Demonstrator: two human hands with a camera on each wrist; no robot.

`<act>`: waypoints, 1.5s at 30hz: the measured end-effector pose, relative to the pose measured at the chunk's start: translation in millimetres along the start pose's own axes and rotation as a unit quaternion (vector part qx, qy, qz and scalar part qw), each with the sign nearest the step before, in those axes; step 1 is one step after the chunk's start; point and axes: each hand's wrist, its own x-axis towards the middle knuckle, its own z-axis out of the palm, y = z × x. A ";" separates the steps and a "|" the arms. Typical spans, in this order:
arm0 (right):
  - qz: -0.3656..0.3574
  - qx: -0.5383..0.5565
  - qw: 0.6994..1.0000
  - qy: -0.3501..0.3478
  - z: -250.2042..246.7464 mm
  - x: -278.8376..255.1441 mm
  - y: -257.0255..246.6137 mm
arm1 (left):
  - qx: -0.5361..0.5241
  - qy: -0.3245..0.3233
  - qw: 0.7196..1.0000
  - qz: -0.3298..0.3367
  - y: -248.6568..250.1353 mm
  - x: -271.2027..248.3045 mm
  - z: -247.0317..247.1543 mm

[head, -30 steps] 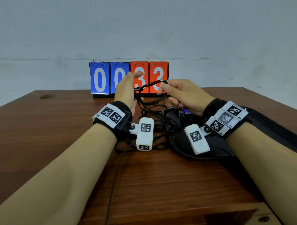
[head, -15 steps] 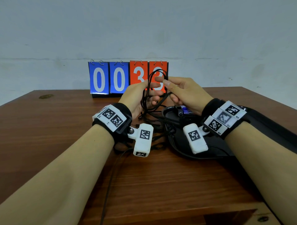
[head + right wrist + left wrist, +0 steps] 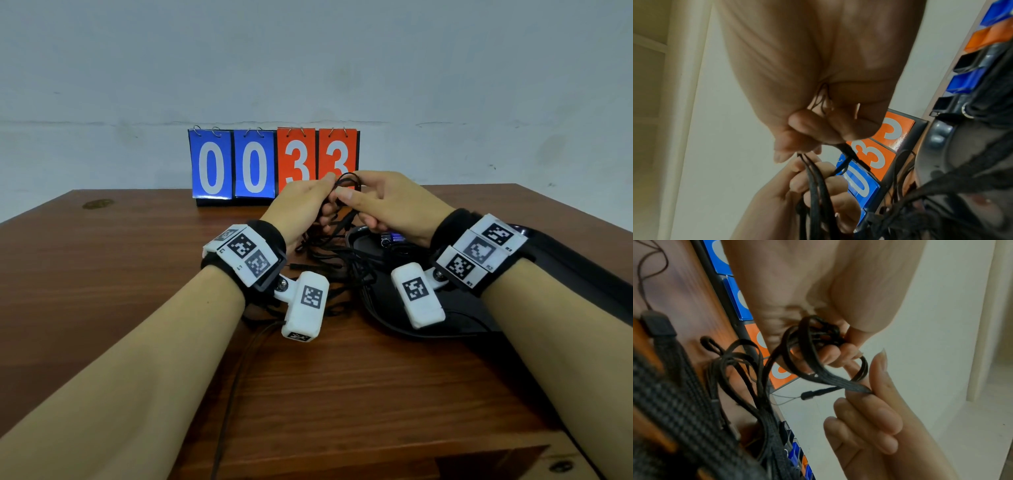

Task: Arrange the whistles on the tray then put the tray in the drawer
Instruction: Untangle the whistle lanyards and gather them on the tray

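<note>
Both hands meet above the table's far middle, on a bundle of black lanyard cords (image 3: 346, 181). My left hand (image 3: 325, 200) curls its fingers round the gathered loops (image 3: 812, 344). My right hand (image 3: 356, 202) pinches one strand (image 3: 857, 387) between thumb and forefinger, right next to the left hand. The cords (image 3: 816, 181) trail down to the black tray (image 3: 387, 322) under my right wrist. Several whistles (image 3: 392, 237), blue, orange and black (image 3: 970, 78), lie at the tray's far end, mostly hidden in the head view.
A flip scoreboard (image 3: 272, 164) reading 0033 stands at the back edge, just behind the hands. Loose cords (image 3: 329, 260) sprawl on the wooden table (image 3: 102, 274) between my wrists. A thin cable (image 3: 233, 394) runs toward the front edge.
The hands have closed together and dropped slightly. The left hand, open a second ago, now grips the cord loops that the right hand was holding up.
</note>
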 end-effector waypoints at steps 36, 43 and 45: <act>0.005 -0.018 0.992 0.123 -4.4 3.0 -3.0 | -0.033 0.032 0.999 0.011 4.0 0.7 -2.7; 0.065 -0.017 0.990 0.127 -8.2 5.5 1.1 | -0.101 0.052 0.993 0.013 8.6 1.1 -5.8; 0.062 -0.035 0.993 0.090 -6.6 2.5 -2.4 | -0.063 0.051 0.997 0.015 8.0 1.0 -4.5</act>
